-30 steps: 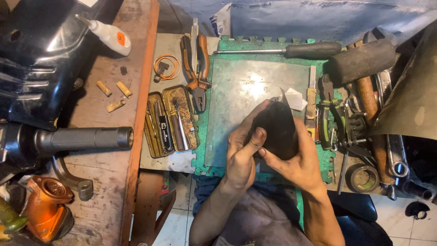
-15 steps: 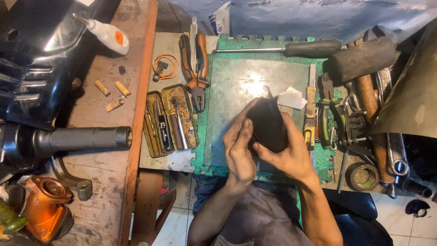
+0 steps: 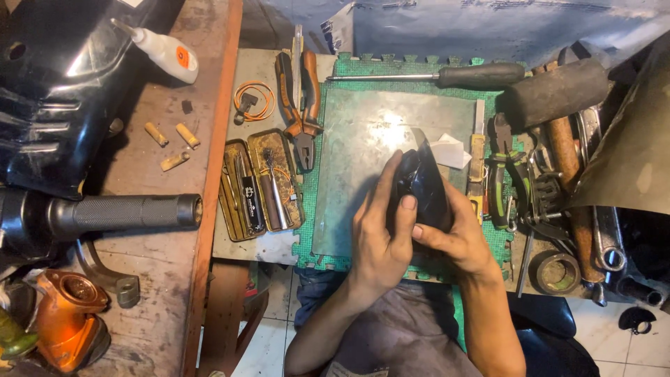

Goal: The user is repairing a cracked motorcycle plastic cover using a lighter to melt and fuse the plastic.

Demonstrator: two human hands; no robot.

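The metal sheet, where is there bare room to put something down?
On the metal sheet, between the pliers and white paper, beyond both hands. Right of the sheet, crowded tools.

From up here I look down on a worn wooden bench point(image 3: 160, 279) at the left, its surface stained and scratched. Beside it a green foam mat point(image 3: 363, 66) carries a dull metal plate point(image 3: 363, 139) that catches a glare of light. Pale floor tiles point(image 3: 272, 342) show below.
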